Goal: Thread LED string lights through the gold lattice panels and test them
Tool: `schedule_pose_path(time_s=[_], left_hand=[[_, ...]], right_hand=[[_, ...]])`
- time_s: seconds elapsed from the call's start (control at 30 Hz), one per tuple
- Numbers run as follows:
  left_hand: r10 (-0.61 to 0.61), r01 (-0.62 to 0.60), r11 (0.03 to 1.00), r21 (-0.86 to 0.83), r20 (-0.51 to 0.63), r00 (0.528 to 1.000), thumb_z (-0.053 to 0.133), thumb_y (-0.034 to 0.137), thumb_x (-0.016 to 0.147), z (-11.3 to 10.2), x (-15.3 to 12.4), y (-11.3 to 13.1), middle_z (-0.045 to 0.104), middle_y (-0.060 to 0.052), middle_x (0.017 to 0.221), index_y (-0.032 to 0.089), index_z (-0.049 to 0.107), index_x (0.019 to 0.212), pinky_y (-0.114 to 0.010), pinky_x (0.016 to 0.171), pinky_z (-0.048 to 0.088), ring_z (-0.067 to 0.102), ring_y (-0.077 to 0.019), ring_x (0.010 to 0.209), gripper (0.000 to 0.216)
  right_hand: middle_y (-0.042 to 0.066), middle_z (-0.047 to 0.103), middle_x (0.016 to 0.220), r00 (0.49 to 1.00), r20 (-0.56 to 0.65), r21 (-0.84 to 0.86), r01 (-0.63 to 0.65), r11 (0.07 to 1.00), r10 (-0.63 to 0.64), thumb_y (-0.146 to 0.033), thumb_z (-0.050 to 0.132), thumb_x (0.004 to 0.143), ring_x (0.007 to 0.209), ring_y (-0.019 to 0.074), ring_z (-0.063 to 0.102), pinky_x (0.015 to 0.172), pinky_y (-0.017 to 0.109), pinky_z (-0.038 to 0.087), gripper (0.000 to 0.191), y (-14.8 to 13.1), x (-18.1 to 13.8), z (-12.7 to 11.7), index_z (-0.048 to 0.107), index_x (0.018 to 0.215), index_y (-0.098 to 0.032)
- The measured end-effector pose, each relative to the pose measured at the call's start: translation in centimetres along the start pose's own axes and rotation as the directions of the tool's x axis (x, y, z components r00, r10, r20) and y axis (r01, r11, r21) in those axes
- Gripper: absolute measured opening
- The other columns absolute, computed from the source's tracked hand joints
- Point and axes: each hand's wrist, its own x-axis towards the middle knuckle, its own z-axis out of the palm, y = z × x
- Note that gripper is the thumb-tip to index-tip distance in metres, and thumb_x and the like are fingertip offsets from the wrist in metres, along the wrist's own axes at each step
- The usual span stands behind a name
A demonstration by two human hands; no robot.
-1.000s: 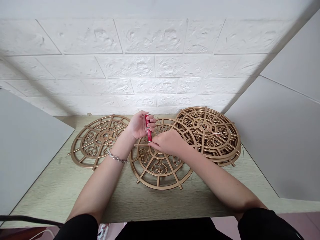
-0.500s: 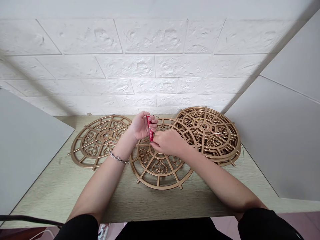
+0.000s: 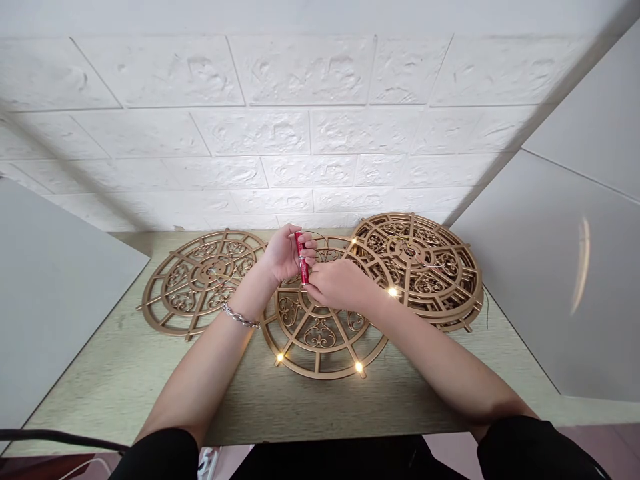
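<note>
Left hand (image 3: 285, 257) curls its fingers round a small red tube (image 3: 302, 259), held upright just above the far part of the middle disc (image 3: 320, 341), a flat gold fretwork piece. Right hand (image 3: 337, 283) is closed against the tube's lower end, thumb and fingertips pinching there; what exactly they press is hidden.

Small warm lights (image 3: 359, 367) glow along the disc's rim on the person's side of both hands, and one more shines just right of the right hand. The wiring on this disc looks fitted and lit.

Left of the left hand a second disc (image 3: 195, 280) lies flat with no light showing. Right of the right hand sits a stack of discs (image 3: 425, 267), also unlit.

Room is tight: grey panels (image 3: 550, 280) close both sides and the brick wall (image 3: 300, 133) stands beyond the hands. Bare surface (image 3: 125, 373) opens only toward the person, up to its near edge.
</note>
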Motion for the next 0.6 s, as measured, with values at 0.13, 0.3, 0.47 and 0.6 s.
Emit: schedule_pose_path(time_s=[0.13, 0.3, 0.47, 0.6], left_hand=[[-0.004, 0.004, 0.999, 0.043, 0.013, 1.0, 0.04, 0.022, 0.072, 0.0, -0.2, 0.1, 0.038, -0.001, 0.055, 0.018, 0.03, 0.054, -0.024, 0.039, 0.036, 0.037, -0.0104, 0.04, 0.021], [0.003, -0.003, 0.999, 0.046, -0.007, 1.0, 0.04, 0.023, 0.072, 0.0, -0.1, 0.1, 0.038, -0.001, 0.054, 0.018, 0.03, 0.053, -0.024, 0.039, 0.036, 0.036, -0.0103, 0.04, 0.021], [0.016, -0.016, 1.0, 0.008, -0.035, 0.999, 0.039, 0.022, 0.073, -0.3, -0.2, -0.8, 0.037, -0.001, 0.054, 0.018, 0.031, 0.054, -0.024, 0.039, 0.036, 0.035, -0.0098, 0.039, 0.022], [0.149, -0.15, 0.984, -0.097, -0.022, 0.989, 0.037, 0.021, 0.074, -0.4, -1.7, -2.4, 0.034, 0.0, 0.053, 0.017, 0.031, 0.054, -0.022, 0.04, 0.036, 0.034, -0.0093, 0.04, 0.022]], right_hand=[[0.006, 0.063, 0.076, 1.0, -0.007, 0.0, 0.001, 1.0, -0.001, -0.027, 0.038, 0.088, 0.065, 0.0151, 0.057, 0.048, 0.026, 0.024, 0.03, 0.2, 0.0, 0.1, 0.061, 0.077, -0.011], [0.006, 0.064, 0.074, 1.0, -0.005, 0.001, -0.002, 1.0, 0.002, -0.026, 0.037, 0.087, 0.063, 0.0143, 0.057, 0.048, 0.025, 0.023, 0.03, 0.2, 0.1, 0.4, 0.061, 0.076, -0.012], [0.004, 0.062, 0.069, 0.999, 0.012, 0.045, -0.037, 0.998, 0.037, -0.028, 0.043, 0.086, 0.06, 0.0126, 0.056, 0.048, 0.024, 0.022, 0.026, 0.1, -0.5, 0.6, 0.06, 0.074, -0.012], [0.003, 0.063, 0.07, 0.998, -0.063, 0.019, 0.005, 1.0, -0.003, -0.032, 0.042, 0.088, 0.061, 0.0129, 0.056, 0.051, 0.025, 0.024, 0.028, 0.1, -1.7, 1.2, 0.06, 0.077, -0.014]])
